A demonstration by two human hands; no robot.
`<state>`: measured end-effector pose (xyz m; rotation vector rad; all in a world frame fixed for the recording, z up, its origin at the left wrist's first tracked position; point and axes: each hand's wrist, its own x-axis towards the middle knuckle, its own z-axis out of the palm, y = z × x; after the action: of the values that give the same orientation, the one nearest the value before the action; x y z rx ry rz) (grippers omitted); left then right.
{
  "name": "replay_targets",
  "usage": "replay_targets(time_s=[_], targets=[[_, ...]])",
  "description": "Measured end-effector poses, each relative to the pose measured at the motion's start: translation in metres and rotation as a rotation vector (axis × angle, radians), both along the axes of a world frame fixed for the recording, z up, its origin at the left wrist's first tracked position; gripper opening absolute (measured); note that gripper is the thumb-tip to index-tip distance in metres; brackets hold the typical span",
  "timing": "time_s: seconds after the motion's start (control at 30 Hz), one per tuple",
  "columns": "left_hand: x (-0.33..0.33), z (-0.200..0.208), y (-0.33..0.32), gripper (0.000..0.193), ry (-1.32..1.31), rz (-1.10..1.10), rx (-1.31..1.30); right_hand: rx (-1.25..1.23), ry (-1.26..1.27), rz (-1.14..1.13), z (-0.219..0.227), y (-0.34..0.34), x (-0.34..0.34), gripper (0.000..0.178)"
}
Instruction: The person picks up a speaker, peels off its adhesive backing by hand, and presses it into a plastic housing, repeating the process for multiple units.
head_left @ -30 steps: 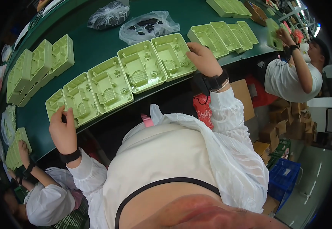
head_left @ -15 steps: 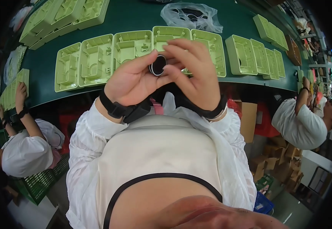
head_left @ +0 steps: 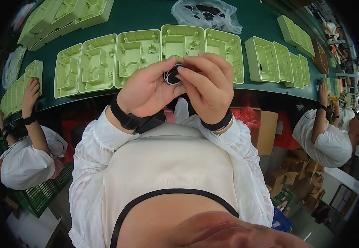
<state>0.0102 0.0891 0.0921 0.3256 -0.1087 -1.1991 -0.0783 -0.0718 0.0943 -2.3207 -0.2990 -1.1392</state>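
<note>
A green surface (head_left: pixel 146 16) is topped by a row of five pale green trays (head_left: pixel 140 51), a clear bag (head_left: pixel 227 20) (dark round pieces (head_left: pixel 207 15) inside) set beyond; by left hand (head_left: pixel 146 89) and right hand (head_left: pixel 212 84), each grip narrow, a white-rimmed black piece (head_left: pixel 172 77) is held before the row

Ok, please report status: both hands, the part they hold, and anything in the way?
Left hand, right hand: both gripping part. Part black, pale-rimmed, partly hidden by hands. Nothing seen blocking; trays just beyond hands.
</note>
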Motion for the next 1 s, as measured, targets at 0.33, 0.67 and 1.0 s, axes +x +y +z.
replay_targets(time_s=[0.33, 0.67, 1.0], targets=[[-0.005, 0.005, 0.003, 0.035, -0.051, -0.013, 0.108, 0.038, 0.036, -0.016, 0.002, 0.0, -0.003, 0.027], [-0.002, 0.019, 0.018, 0.018, -0.491, 0.097, 0.401, 0.764, 0.24, 0.134, 0.002, -0.005, -0.013, 0.018], [-0.018, 0.028, 0.009, 0.009, -1.09, 0.355, 0.645, 0.767, 0.312, 0.118, 0.004, -0.005, -0.016, 0.017]])
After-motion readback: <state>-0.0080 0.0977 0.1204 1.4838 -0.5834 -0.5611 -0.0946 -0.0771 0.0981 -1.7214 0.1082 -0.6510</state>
